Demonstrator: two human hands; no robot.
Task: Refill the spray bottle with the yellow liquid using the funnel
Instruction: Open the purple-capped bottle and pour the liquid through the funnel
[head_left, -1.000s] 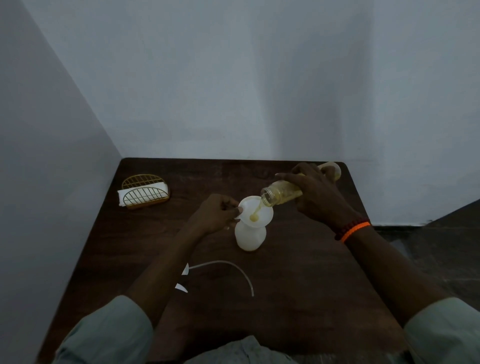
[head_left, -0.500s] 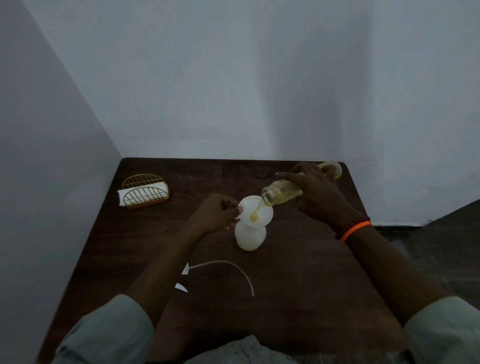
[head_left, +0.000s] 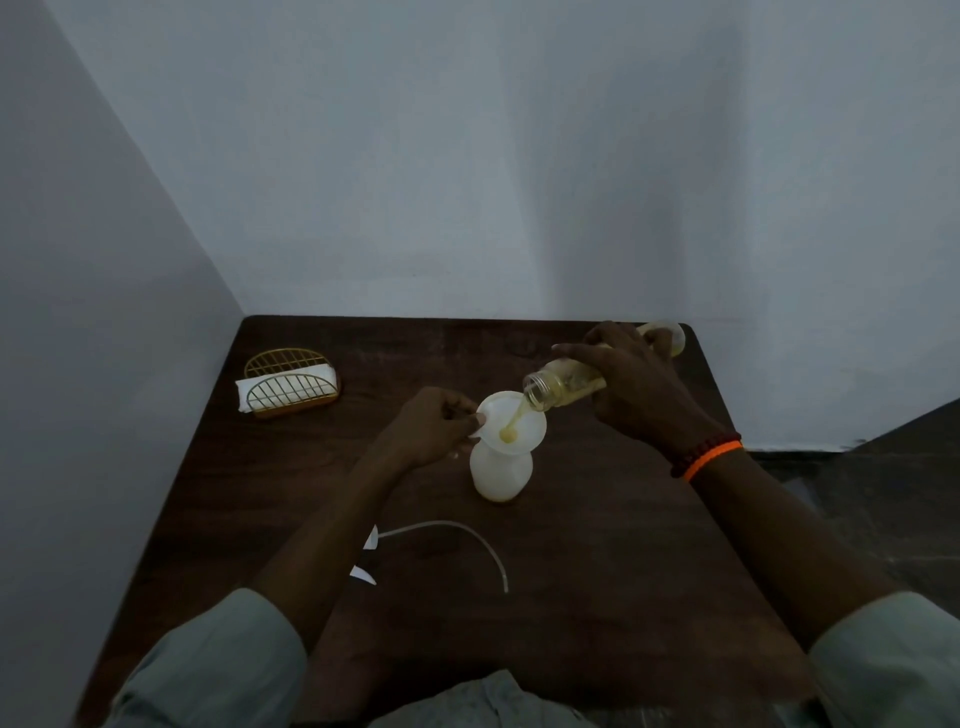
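Observation:
A white spray bottle (head_left: 501, 473) without its head stands in the middle of the dark wooden table (head_left: 597, 571). A white funnel (head_left: 511, 423) sits in its neck. My left hand (head_left: 431, 428) pinches the funnel's left rim. My right hand (head_left: 634, 384) grips a clear bottle of yellow liquid (head_left: 561, 387), tilted mouth-down over the funnel. A thin yellow stream runs from its mouth into the funnel, where a small pool shows at the centre.
A gold wire napkin holder (head_left: 288, 384) with white napkins stands at the far left. The spray head's white dip tube (head_left: 467, 535) lies curved on the table near me, its head mostly hidden under my left forearm. Walls close off the left and back.
The pour continues. My right hand and the clear bottle have barely shifted, and my left hand stays on the funnel.

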